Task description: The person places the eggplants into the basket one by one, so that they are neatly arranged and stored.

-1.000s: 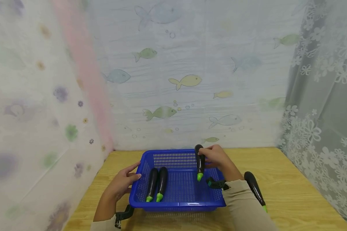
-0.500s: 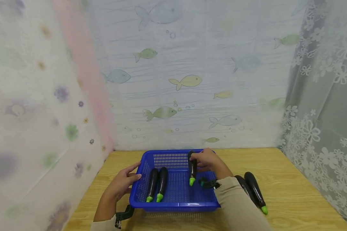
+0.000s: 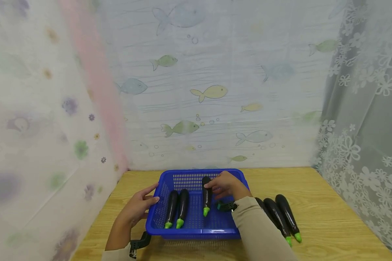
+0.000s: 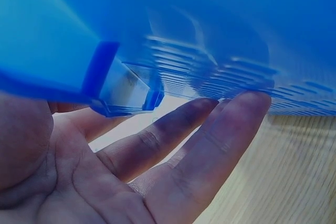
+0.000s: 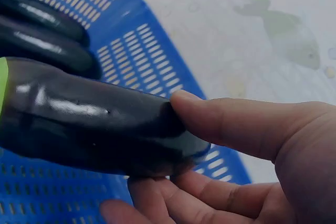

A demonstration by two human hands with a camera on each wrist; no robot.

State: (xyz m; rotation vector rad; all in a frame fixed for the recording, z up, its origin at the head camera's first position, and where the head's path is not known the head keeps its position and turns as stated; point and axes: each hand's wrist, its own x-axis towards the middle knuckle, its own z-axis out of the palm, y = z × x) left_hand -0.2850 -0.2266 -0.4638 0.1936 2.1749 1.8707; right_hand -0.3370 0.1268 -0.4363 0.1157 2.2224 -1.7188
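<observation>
My right hand [image 3: 227, 184] pinches a dark eggplant [image 3: 207, 199] near its rounded end, thumb on one side and fingers on the other. Its green cap points toward me, and it hangs within the blue plastic basket [image 3: 183, 231]. The right wrist view shows the thumb pressed on the glossy skin of this eggplant [image 5: 94, 119]. Two more eggplants [image 3: 183, 206] lie side by side at the left of the basket. My left hand [image 3: 135, 206] holds the basket's left rim, thumb over the edge. In the left wrist view, fingers [image 4: 205, 161] reach under the slotted wall.
To the right of the basket, several eggplants [image 3: 288, 214] lie together on the wooden table [image 3: 330, 217], one partly hidden by my right sleeve [image 3: 261, 228]. A fish-patterned curtain [image 3: 215, 108] hangs behind the table, with a lace curtain [image 3: 362, 163] on the right.
My right hand has carried the eggplant leftward and lower into the basket. More of the eggplants on the table show as the right sleeve moves left. The left hand stays put.
</observation>
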